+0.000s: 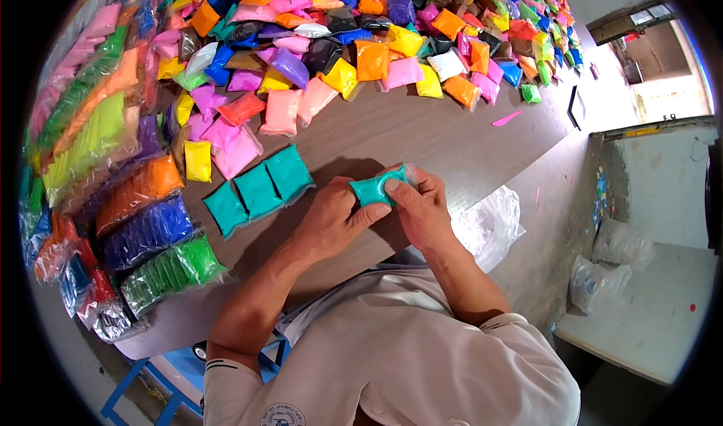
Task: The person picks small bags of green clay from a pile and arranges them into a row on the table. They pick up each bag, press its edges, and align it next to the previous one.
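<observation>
Between both hands, above the table, is a small teal packet in clear plastic film. My left hand grips its left end, the thumb pointing along its lower edge. My right hand pinches the right end, its thumb pressed on the packet's face. Just left of my left hand, a row of three teal packets lies side by side on the table. A yellow packet and a pink packet lie beyond that row.
A large heap of coloured packets covers the table's far side. Rows of sorted packets in clear wrap line the left edge. A clear plastic bag lies right of my right arm. A pink strip rests on the table.
</observation>
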Motion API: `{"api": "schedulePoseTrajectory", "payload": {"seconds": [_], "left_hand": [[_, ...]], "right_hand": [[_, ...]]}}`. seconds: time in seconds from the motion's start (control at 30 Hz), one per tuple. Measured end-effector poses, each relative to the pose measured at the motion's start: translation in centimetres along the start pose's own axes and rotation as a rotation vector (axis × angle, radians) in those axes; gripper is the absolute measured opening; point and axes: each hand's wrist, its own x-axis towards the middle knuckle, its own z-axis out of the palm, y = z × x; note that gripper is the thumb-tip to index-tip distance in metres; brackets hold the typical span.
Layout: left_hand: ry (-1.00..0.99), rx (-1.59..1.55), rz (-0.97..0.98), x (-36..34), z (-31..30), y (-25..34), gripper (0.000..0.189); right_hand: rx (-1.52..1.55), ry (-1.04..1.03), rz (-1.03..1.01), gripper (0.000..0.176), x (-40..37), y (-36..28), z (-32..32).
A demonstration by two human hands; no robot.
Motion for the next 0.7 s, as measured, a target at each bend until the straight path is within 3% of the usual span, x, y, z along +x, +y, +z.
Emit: {"api": "schedulePoseTrajectory", "payload": {"seconds": [0.13, 0.33, 0.43, 0.53, 0.63, 0.7], "left_hand": [[0.07, 0.012, -0.002, -0.1, 0.3, -0.4, 0.044], [-0.02, -0.114, -0.095, -0.2, 0.3, -0.6, 0.043], [-0.045, -0.186, -0.087, 0.1, 0.0, 0.0, 0.042], [-0.028, -0.072, -0.009, 0.1, -0.5, 0.8, 0.04], [0.078, -0.138, -0.053, -0.2, 0.6, -0.6, 0.041], [0.018, -0.311, -0.094, -0.1, 0.5, -0.2, 0.042]], "right_hand": [[-0.052, 0.021, -0.072, 0.019, 0.2, 0.1, 0.4], [0.157, -0.001, 0.099, 0.018, -0.6, -2.1, 1.3], [0.011, -0.085, 0.06, 0.02, -0.8, -1.4, -0.1], [-0.051, 0.009, 0.043, 0.022, -0.8, -0.2, -0.7], [-0.093, 0.001, -0.013, 0.025, -0.7, -0.2, -0.1], [0.037, -0.064, 0.1, 0.031, -0.4, -0.7, -0.5]]}}
